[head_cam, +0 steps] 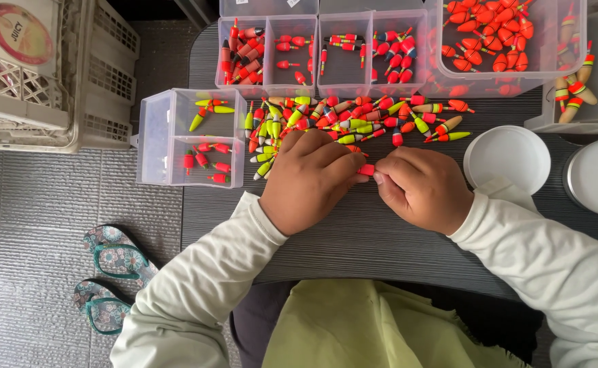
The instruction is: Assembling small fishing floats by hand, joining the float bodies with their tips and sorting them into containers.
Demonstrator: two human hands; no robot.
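- Crates [47, 82] of pale plastic stand off the table's left edge, on the grey floor, with a pair of flowered sandals [111, 272] below them.
- Small tray [186, 140] at the table's left edge has four cells; two hold a few yellow-green and red floats, so sorting by colour looks to be the work, and each piece should drop fully inside its cell.
- Long box [323, 58] along the far edge holds red floats in its divided cells.
- Pile [353, 119] of mixed floats lies just beyond the knuckles; I would draw from its near side to avoid scattering the rest.
- Left hand [305, 180] rests on the table, its grip closed: thumb and forefinger pinch one end of a small red float [366, 170].
- That float sits between both hands, just above the table's middle.
- Right hand [421, 187] meets it from the other side, fingertips pinched on or at the same float; a light, steady pinch seems best, since the piece is tiny and slick.
- Tub [510, 41] at the far right corner holds orange floats.
- Two white lids [507, 157] lie by the right edge.
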